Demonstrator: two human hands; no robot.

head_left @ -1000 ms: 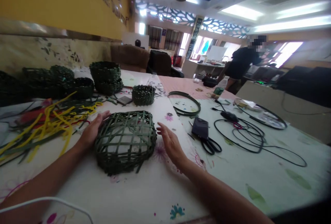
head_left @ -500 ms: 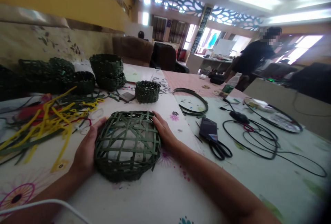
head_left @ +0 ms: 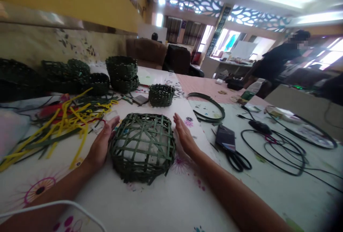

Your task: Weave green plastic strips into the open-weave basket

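An open-weave basket form (head_left: 143, 146) of dark green strips sits on the floral tablecloth (head_left: 150, 203), with a pale lining showing through its gaps. My left hand (head_left: 102, 142) stands open on its edge at the basket's left side, almost touching it. My right hand (head_left: 184, 135) is open too, a small gap from the right side. Neither hand holds anything. Left of my left hand lies a heap of yellow and green strips (head_left: 64, 126). A small finished woven basket (head_left: 161, 95) stands beyond the form.
Stacked green baskets (head_left: 122, 74) stand at the far left. To the right lie black scissors (head_left: 238, 161), a phone (head_left: 225, 138), a black strip hoop (head_left: 206, 107) and black cables (head_left: 273, 150). A person (head_left: 278, 59) stands at the back right, beyond a plastic bottle (head_left: 249, 91).
Both hands have moved outward, off the basket's sides they pressed half a second ago, and they now stand open beside it. The view has swung slightly, shifting the scene rightward.
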